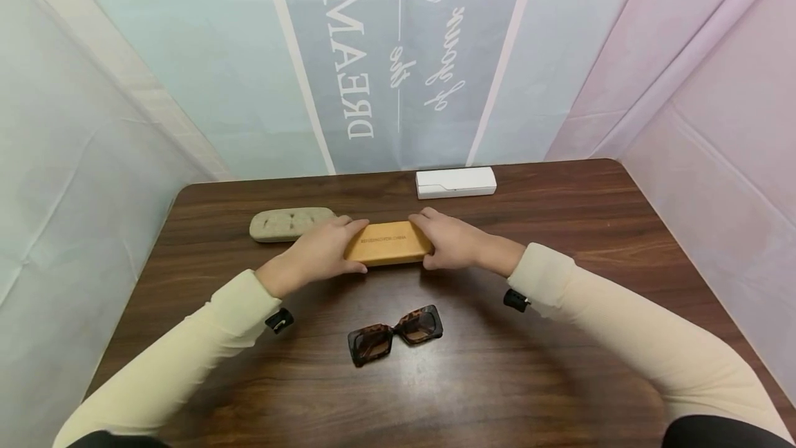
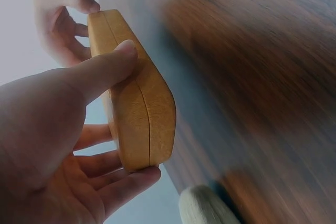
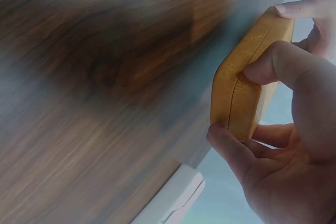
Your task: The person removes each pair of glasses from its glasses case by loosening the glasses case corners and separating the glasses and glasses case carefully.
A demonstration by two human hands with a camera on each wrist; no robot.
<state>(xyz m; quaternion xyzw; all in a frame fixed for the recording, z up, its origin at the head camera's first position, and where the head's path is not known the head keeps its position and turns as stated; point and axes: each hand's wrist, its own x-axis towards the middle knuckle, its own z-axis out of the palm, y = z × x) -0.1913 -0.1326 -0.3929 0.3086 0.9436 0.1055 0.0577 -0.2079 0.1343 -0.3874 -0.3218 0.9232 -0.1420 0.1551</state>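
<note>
Both hands grip a mustard-yellow glasses case (image 1: 388, 243) by its two ends, over the middle of the table. Its lid is closed and the seam runs along the side, seen in both wrist views. The left hand (image 1: 318, 249) has its thumb on the near side and its fingers at the far side and end. On the opposite end, the right hand (image 1: 456, 241) pinches the case the same way. Tortoiseshell sunglasses (image 1: 395, 334) with dark lenses lie nearer the body, apart from both hands.
A beige patterned glasses case (image 1: 288, 224) lies just beyond the left hand. At the table's back edge is a white glasses case (image 1: 456, 182). The dark wooden table (image 1: 528, 379) is bordered by fabric hangings at the back and sides.
</note>
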